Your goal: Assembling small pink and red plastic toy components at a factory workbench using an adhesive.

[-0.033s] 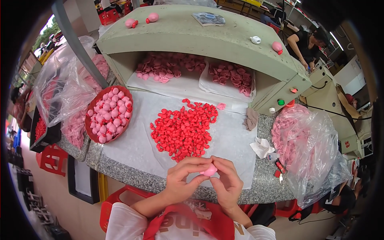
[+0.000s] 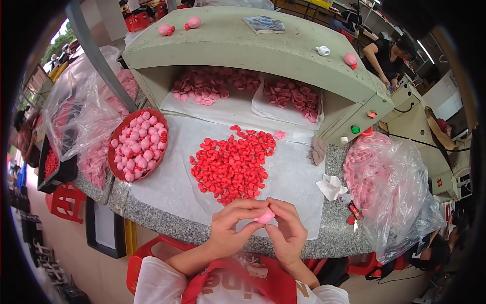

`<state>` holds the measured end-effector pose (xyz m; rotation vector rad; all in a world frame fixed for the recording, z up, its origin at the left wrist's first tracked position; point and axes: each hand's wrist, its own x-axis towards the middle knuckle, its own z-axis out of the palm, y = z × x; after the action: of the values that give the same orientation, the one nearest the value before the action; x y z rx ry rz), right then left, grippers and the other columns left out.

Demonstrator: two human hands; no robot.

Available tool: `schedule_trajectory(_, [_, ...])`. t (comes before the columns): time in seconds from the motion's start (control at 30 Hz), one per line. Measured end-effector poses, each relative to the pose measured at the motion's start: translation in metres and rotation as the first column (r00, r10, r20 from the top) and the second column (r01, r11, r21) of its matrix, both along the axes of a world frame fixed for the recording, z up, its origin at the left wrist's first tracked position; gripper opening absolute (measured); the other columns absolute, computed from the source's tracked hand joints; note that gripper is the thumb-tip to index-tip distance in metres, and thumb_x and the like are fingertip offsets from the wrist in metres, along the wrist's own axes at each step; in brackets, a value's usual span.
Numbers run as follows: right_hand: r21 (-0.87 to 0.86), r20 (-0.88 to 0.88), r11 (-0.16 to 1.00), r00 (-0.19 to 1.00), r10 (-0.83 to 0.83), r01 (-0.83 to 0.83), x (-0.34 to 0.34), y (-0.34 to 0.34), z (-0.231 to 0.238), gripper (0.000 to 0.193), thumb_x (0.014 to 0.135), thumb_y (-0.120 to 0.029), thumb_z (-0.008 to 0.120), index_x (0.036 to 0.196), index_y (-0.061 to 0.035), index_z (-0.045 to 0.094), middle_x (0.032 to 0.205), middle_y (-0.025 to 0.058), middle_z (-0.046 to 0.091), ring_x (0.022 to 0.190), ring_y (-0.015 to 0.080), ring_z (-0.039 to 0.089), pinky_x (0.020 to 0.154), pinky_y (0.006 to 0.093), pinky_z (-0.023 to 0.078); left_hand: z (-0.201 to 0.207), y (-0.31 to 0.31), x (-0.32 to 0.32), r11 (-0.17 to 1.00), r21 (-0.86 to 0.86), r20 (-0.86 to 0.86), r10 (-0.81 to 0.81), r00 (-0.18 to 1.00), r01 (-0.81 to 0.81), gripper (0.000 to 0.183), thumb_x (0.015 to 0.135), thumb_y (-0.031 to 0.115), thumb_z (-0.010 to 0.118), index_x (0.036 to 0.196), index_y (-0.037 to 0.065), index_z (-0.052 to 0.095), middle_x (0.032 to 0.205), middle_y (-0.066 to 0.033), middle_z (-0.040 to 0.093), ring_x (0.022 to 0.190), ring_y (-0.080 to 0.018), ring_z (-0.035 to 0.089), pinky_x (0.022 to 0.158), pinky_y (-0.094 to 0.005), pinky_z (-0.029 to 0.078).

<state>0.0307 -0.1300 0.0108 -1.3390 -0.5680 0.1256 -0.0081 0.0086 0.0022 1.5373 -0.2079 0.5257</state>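
Between the fingers of both my hands sits a small round pink rubbery piece (image 2: 266, 216), near the front edge of the table. My left hand (image 2: 232, 226) pinches it from the left, thumb below and fingers above. From the other side my right hand (image 2: 287, 230) closes on it the same way. Whether a red part is joined to it is hidden by my fingers. Just beyond my hands, a heap of small red curved pieces (image 2: 233, 164) lies on a white sheet (image 2: 298, 187).
A red basket (image 2: 112, 161) of pink-and-red pieces stands at left. Behind the heap, a greenish metal box (image 2: 243, 50) holds pink pieces inside. Plastic bags of pink pieces (image 2: 385, 177) lie at right. A grey cloth (image 2: 318, 151) and crumpled tissue (image 2: 331, 187) lie on the right side.
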Motion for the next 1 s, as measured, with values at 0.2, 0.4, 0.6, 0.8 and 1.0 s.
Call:
schedule_trajectory(0.2, [-0.027, 0.008, 0.999, 1.0, -0.027, 0.027, -0.001, 0.003, 0.002, 0.036, 0.074, 0.007, 0.058, 0.109, 0.003, 0.052, 0.117, 0.0183, 0.046, 0.109, 0.0251, 0.047, 0.091, 0.0345, 0.04, -0.001, -0.004, 0.002, 0.997, -0.028, 0.034, 0.079, 0.996, -0.078, 0.03, 0.066, -0.01, 0.066, 0.094, 0.001, 0.061, 0.101, -0.0145, 0.059, 0.091, -0.0217, 0.059, 0.078, -0.0296, 0.049])
schedule_trajectory(0.4, [-0.015, 0.034, 0.998, 0.998, -0.053, 0.053, 0.0, 0.003, 0.0, 0.029, 0.074, 0.005, 0.061, 0.103, 0.0025, 0.055, 0.114, 0.017, 0.048, 0.106, 0.0238, 0.048, 0.088, 0.033, 0.041, -0.001, -0.002, 0.003, 0.998, 0.038, 0.074, 0.054, 0.996, -0.057, 0.026, 0.068, -0.012, 0.064, 0.092, -0.001, 0.06, 0.101, -0.0181, 0.057, 0.093, -0.0239, 0.059, 0.079, -0.0317, 0.05])
schedule_trajectory(0.6, [-0.023, 0.022, 0.996, 0.996, -0.09, 0.09, 0.003, 0.001, -0.001, 0.027, 0.075, 0.002, 0.063, 0.101, 0.003, 0.057, 0.108, 0.0162, 0.053, 0.099, 0.0226, 0.053, 0.085, 0.0315, 0.043, -0.001, -0.004, 0.011, 0.949, 0.255, 0.226, 0.128, 0.966, -0.186, 0.024, 0.067, -0.009, 0.067, 0.089, 0.0, 0.06, 0.098, -0.0161, 0.059, 0.09, -0.023, 0.06, 0.073, -0.0299, 0.052])
schedule_trajectory(0.8, [0.187, -0.317, 0.981, 0.943, 0.101, -0.042, 0.028, -0.003, 0.001, 0.028, 0.078, 0.004, 0.059, 0.106, 0.0042, 0.053, 0.11, 0.015, 0.052, 0.099, 0.0205, 0.053, 0.084, 0.0311, 0.045, 0.0, -0.016, 0.016, 0.988, 0.062, 0.013, 0.143, 0.99, -0.144, 0.03, 0.067, -0.009, 0.066, 0.095, -0.002, 0.058, 0.101, -0.0167, 0.056, 0.092, -0.0221, 0.058, 0.071, -0.0292, 0.052])
schedule_trajectory(1.0, [0.172, -0.235, 0.979, 0.961, 0.146, -0.107, 0.019, 0.004, 0.007, 0.032, 0.077, 0.006, 0.058, 0.108, 0.0042, 0.052, 0.114, 0.0163, 0.05, 0.101, 0.0212, 0.053, 0.085, 0.0313, 0.044, -0.01, -0.012, 0.014, 0.934, 0.205, 0.212, 0.248, 0.945, -0.291, 0.033, 0.065, -0.011, 0.065, 0.095, 0.0, 0.056, 0.101, -0.017, 0.054, 0.089, -0.025, 0.057, 0.069, -0.0285, 0.052])
